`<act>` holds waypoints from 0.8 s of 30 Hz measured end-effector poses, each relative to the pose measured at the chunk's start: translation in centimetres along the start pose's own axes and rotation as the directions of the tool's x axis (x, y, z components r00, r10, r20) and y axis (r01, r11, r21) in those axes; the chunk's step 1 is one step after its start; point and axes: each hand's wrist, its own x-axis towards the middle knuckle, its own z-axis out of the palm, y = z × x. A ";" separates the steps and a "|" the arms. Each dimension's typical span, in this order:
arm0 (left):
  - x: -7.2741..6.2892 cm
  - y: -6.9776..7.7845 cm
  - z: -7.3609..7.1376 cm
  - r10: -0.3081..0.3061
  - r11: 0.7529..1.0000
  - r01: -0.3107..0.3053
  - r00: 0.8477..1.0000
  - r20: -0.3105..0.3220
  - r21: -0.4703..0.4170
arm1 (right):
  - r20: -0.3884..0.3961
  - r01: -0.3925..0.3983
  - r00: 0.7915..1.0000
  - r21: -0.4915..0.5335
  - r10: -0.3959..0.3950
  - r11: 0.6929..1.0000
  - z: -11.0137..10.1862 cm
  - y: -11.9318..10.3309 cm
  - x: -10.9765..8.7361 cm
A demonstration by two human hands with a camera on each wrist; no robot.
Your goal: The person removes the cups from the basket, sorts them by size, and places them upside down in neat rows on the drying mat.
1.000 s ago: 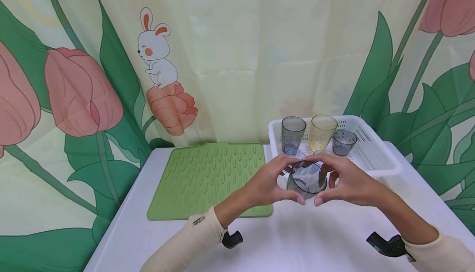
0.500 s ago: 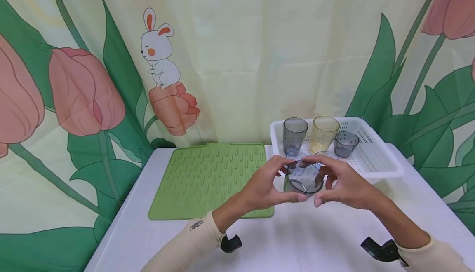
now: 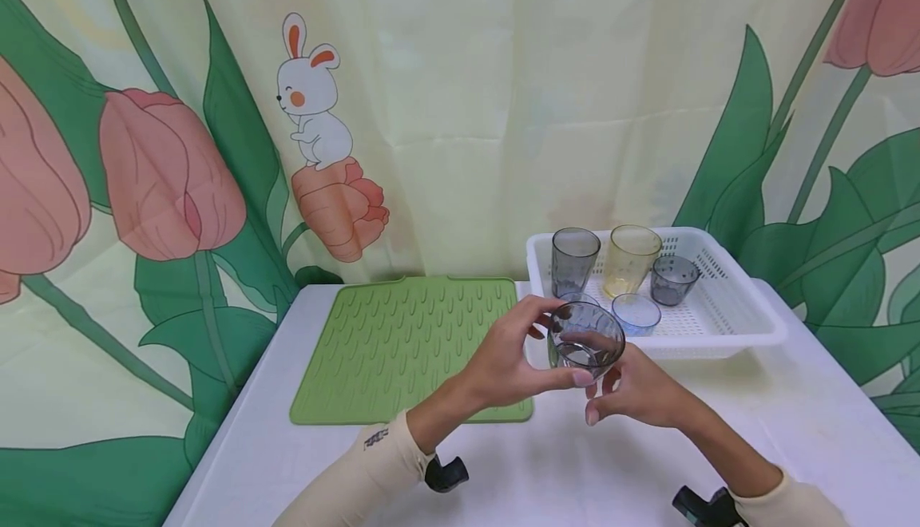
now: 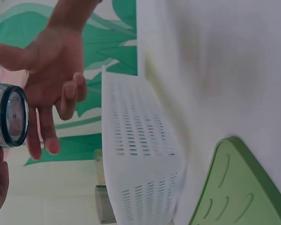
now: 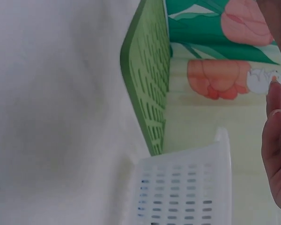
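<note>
In the head view my left hand (image 3: 506, 355) grips a clear grey glass tumbler (image 3: 585, 339) from its left side, with the thumb on the near side. The tumbler is raised over the table, its mouth tilted toward the camera. My right hand (image 3: 640, 391) is just below and right of it, fingers loosely bent. The left wrist view catches the tumbler's thick end (image 4: 15, 116) beside the right hand (image 4: 56, 79), whose fingers are spread and wrap round nothing. Only part of a hand (image 5: 276, 150) shows in the right wrist view.
Behind the hands stands a white perforated basket (image 3: 740, 327). It holds a tall grey glass (image 3: 575, 263), a yellow glass (image 3: 631, 262), a small grey glass (image 3: 673, 281) and bluish glasses, one being a blue-rimmed glass (image 3: 636, 316). A green ridged mat (image 3: 410, 351) lies to the left.
My right hand has come away from the tumbler's right side and moved down and left, below it. The left hand keeps hold of the tumbler, which has shifted slightly and tilted.
</note>
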 end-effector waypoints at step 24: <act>-1.8 -1.1 -0.8 -0.153 0.974 0.160 0.987 0.059 -0.163 | -0.106 0.052 0.994 0.110 -0.040 0.993 0.6 0.7 -0.3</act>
